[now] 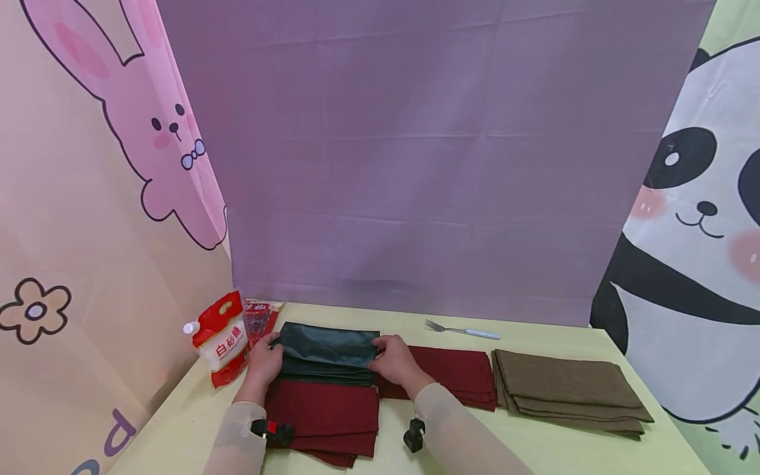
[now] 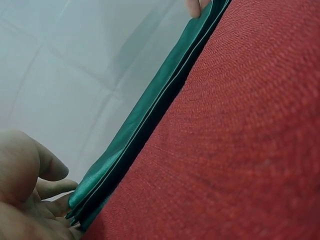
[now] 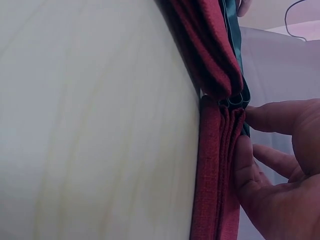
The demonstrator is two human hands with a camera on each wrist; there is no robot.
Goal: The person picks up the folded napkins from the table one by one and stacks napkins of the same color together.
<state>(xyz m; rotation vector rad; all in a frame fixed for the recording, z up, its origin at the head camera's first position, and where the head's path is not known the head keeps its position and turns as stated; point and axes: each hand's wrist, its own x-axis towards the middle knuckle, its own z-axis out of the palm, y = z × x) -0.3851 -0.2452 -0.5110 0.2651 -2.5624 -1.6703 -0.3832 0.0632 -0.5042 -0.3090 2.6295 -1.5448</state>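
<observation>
A folded dark green cloth [image 1: 329,346] with a satiny sheen lies across the left part of the table, just beyond a folded dark red cloth [image 1: 323,415]. My left hand [image 1: 264,361] is at its left edge; in the left wrist view the fingers [image 2: 60,202] touch the layered end, the thumb apart from it. At its right edge, my right hand [image 1: 399,361] touches the green cloth with its fingertips. Close to that hand lies a second folded red cloth [image 1: 454,373]. The right wrist view shows its stacked layers [image 3: 217,175] beside the fingers.
At the far right lies a stack of folded brown cloth [image 1: 570,389]. A fork [image 1: 463,330] with a pale handle is behind the red cloth. On the left stand a red and white spouted pouch [image 1: 224,343] and a red printed packet [image 1: 259,320]. A purple curtain [image 1: 410,165] hangs behind the table.
</observation>
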